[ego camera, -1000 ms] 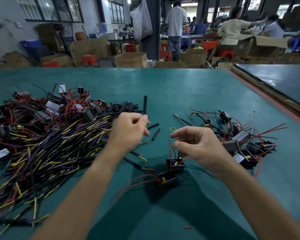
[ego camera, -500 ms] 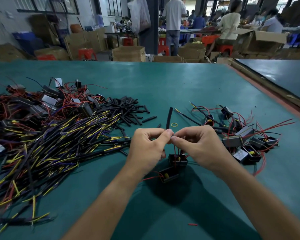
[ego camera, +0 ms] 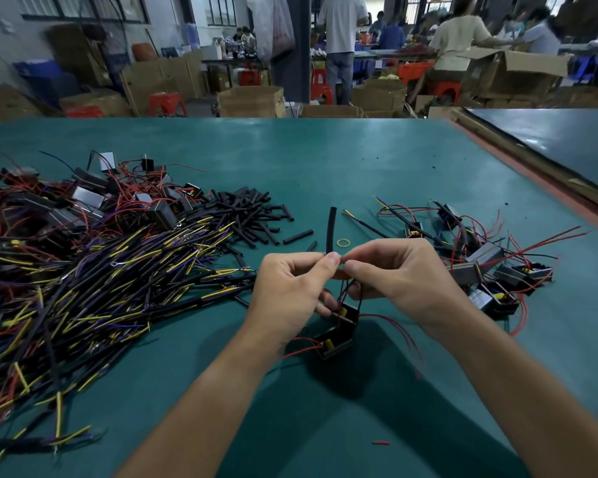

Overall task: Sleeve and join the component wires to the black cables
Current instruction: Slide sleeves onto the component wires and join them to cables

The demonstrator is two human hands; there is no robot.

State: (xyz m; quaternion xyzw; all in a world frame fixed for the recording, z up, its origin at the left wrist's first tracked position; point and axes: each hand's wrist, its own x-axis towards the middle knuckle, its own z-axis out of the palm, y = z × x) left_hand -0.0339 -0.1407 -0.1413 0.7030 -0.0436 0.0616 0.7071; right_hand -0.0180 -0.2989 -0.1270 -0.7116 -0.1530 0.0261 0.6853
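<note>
My left hand [ego camera: 292,288] pinches the lower end of a black sleeve tube [ego camera: 331,229], which stands upright above my fingers. Close beside it, my right hand [ego camera: 399,274] pinches thin component wires at the tube's lower end; thumb tips nearly touch. The wires run down to a small black component [ego camera: 344,313] hanging under my hands. A second black component [ego camera: 334,345] with red leads lies on the green table [ego camera: 325,160] below. A big pile of black cables [ego camera: 94,281] with yellow and purple ends fills the left.
A heap of short black sleeve pieces [ego camera: 252,215] lies left of centre. Several components with red wires [ego camera: 491,267] sit at the right. A yellow ring [ego camera: 343,242] lies beyond my hands. The table's right edge [ego camera: 546,188] runs diagonally. People and cardboard boxes stand far behind.
My left hand carried the sleeve tube from the pile over to my right hand. Both hands now meet at centre, and the component has risen off the table under them.
</note>
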